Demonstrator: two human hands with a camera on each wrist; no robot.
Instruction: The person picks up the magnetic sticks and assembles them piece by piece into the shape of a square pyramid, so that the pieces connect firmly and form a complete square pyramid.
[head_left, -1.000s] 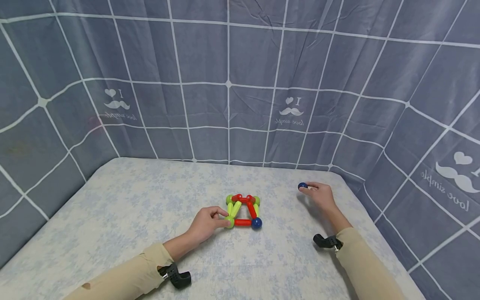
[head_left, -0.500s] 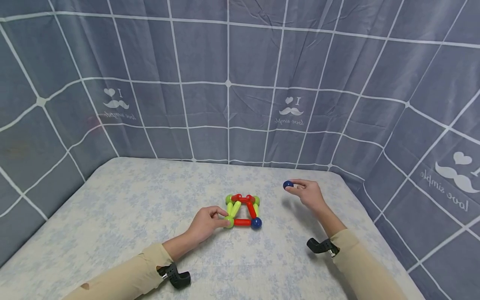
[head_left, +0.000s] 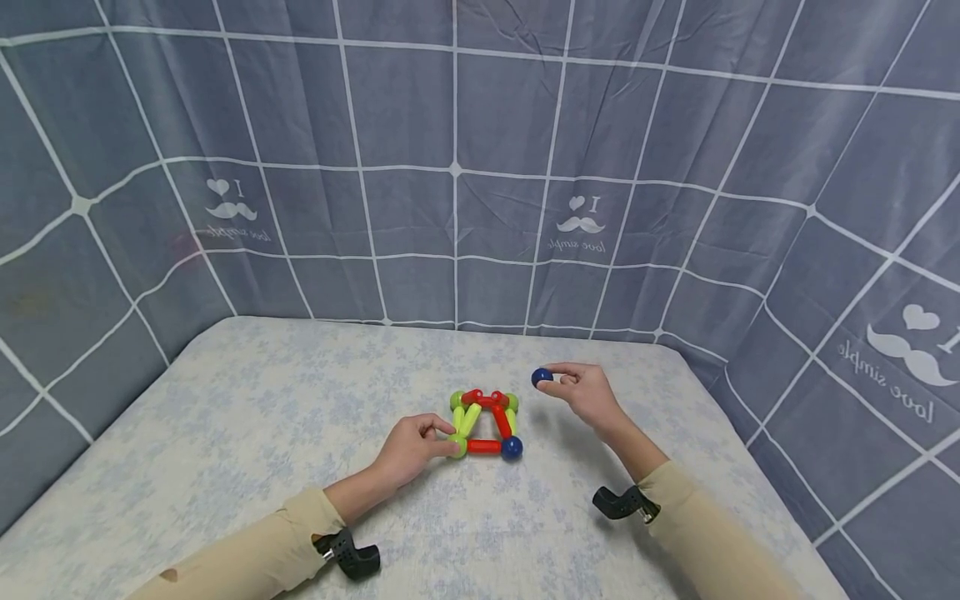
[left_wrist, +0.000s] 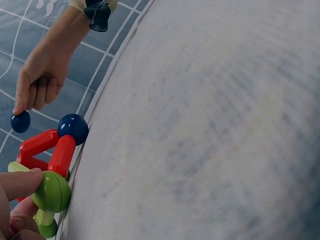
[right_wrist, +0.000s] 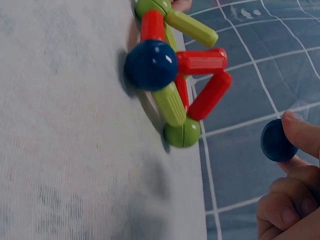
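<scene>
Red and light-green rods joined by balls form a small frame (head_left: 484, 447) on the table. Its near right corner is a dark blue ball (head_left: 512, 448); its other visible corners are green balls. With thumb and finger my left hand (head_left: 411, 448) pinches the near left green ball (left_wrist: 52, 192). My right hand (head_left: 588, 398) holds a loose dark blue ball (head_left: 542, 378) between thumb and forefinger, raised above the table to the right of the frame. In the right wrist view, some rods (right_wrist: 212, 95) lean upward from the corners, and two red ones meet at their tips.
The table (head_left: 300, 400) has a pale cloth with a blue floral pattern. A grey-blue curtain (head_left: 405, 208) with white grid lines hangs behind it and along both sides. Each wrist wears a black camera mount (head_left: 624, 503).
My right hand has moved left with the loose blue ball, from the table's far right to close beside the frame. The left hand and the frame have stayed put.
</scene>
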